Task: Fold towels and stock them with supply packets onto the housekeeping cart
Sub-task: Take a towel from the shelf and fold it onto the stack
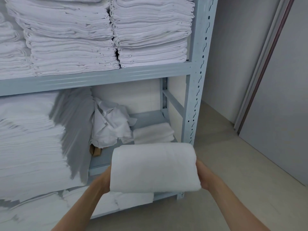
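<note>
Thick white folded terry towel (154,167) lying crosswise, long axis left–right; left hand (104,180) and right hand (204,176) are gripping its 2 ends — equally near.

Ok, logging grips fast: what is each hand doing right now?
Left hand: holds the left end of the folded towel.
Right hand: holds the towel's right end.

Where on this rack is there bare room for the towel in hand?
Bare shelf behind the small folded towels, right of the crumpled cloth. Upper shelf stacks and left lower stack are crowded. Both hands, left and right, hold the towel.
</note>
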Tool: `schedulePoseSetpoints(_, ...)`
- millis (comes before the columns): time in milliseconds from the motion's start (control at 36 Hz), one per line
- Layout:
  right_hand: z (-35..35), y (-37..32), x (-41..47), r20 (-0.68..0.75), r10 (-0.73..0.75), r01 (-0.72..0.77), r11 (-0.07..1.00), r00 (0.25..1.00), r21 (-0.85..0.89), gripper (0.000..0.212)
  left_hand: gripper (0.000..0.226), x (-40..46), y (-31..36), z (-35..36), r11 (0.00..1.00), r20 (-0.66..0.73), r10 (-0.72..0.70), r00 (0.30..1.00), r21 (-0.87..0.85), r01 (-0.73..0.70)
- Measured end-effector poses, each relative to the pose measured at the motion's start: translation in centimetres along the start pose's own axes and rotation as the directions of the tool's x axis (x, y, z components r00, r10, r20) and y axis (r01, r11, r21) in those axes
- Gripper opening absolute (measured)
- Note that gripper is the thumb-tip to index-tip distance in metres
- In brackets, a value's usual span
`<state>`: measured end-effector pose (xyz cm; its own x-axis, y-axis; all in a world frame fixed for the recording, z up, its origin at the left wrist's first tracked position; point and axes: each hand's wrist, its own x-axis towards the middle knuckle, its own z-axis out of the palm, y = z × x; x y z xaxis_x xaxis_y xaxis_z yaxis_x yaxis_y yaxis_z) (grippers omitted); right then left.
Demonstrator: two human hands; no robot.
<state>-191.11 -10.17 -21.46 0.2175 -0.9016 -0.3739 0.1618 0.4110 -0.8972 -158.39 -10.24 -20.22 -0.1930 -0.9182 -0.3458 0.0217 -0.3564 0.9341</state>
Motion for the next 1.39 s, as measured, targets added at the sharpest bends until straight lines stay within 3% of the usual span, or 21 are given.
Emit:
schedulePoseSetpoints(83, -1.2, -0.2, -0.1, 0.034, 0.049, -0.047, 0.998, 0.998, -0.051, 0.034, 0.007, -0.5, -0.2, 1.0, 0.998, 0.035, 0.027, 0.999, 0.062, -0.029)
schedulePoseSetpoints(194, -3.0, 0.0, -0.1, 0.036, 0.041, -0.041, 0.999, 0.998, 0.000, 0.028, 0.026, -0.1, -1.2, 1.7, 0.999, -0.081, 0.039, 0.996, 0.034, -0.036)
schedulePoseSetpoints(278, -4.3, 0.5, 0.7, 0.028, 0.017, -0.020, 0.994, 0.999, 0.108, 0.036, 0.035, 0.4, -2.0, 2.4, 0.998, -0.154, 0.018, 0.988, -0.057, -0.027)
schedulePoseSetpoints(333, -4.8, 0.9, 1.2, 0.030, 0.025, -0.030, 0.984, 0.999, 0.173, 0.049, 0.044, 0.8, -2.4, 2.9, 0.989, -0.154, -0.014, 0.988, -0.149, -0.009)
schedulePoseSetpoints(417, -5.6, 1.4, 2.1, 0.142, 0.053, -0.077, 0.983, 0.988, 0.166, 0.072, 0.068, 1.6, -2.8, 3.2, 0.971, -0.072, -0.098, 0.993, -0.224, 0.080)
schedulePoseSetpoints(583, -6.3, 1.3, 4.0, 0.180, 0.102, -0.109, 0.994, 0.978, 0.031, 0.080, 0.071, 3.5, -2.9, 3.2, 0.974, -0.117, -0.221, 0.968, -0.073, 0.213)
schedulePoseSetpoints(667, -6.3, 0.8, 5.8, 0.091, 0.074, -0.074, 0.997, 0.993, -0.002, 0.070, 0.067, 4.9, -2.4, 3.3, 0.979, -0.137, -0.197, 0.971, 0.019, 0.201)
schedulePoseSetpoints(750, -6.2, 0.2, 8.2, 0.007, 0.042, -0.043, 0.999, 0.999, 0.022, 0.052, 0.060, 6.9, -2.0, 3.1, 0.986, -0.182, -0.161, 0.970, 0.001, 0.164)
schedulePoseSetpoints(889, -5.5, -1.5, 12.9, -0.110, 0.048, -0.044, 0.998, 0.993, 0.041, 0.046, 0.055, 11.6, -1.4, 1.9, 0.993, -0.249, -0.118, 0.961, -0.018, 0.117)
schedulePoseSetpoints(1056, -4.9, -4.5, 18.9, -0.062, 0.067, -0.060, 0.993, 0.996, 0.103, 0.041, 0.039, 19.1, -0.4, -0.3, 0.999, -0.259, -0.052, 0.965, -0.016, 0.049)
schedulePoseSetpoints(1139, -4.6, -6.5, 22.6, -0.092, -0.002, 0.006, 0.999, 0.996, 0.051, 0.043, 0.037, 23.6, 0.8, -1.5, 1.000, -0.285, -0.031, 0.958, -0.010, 0.030)
schedulePoseSetpoints(1278, -4.3, -9.5, 28.7, -0.272, -0.187, 0.158, 0.980, 0.944, -0.123, 0.050, 0.028, 30.0, 3.5, -2.8, 0.999, -0.286, -0.010, 0.958, -0.052, -0.005)
schedulePoseSetpoints(1389, -4.0, -10.5, 32.7, -0.355, -0.279, 0.178, 0.940, 0.892, -0.292, 0.052, 0.038, 33.9, 4.5, -3.8, 0.999, -0.309, 0.019, 0.951, -0.030, -0.030)
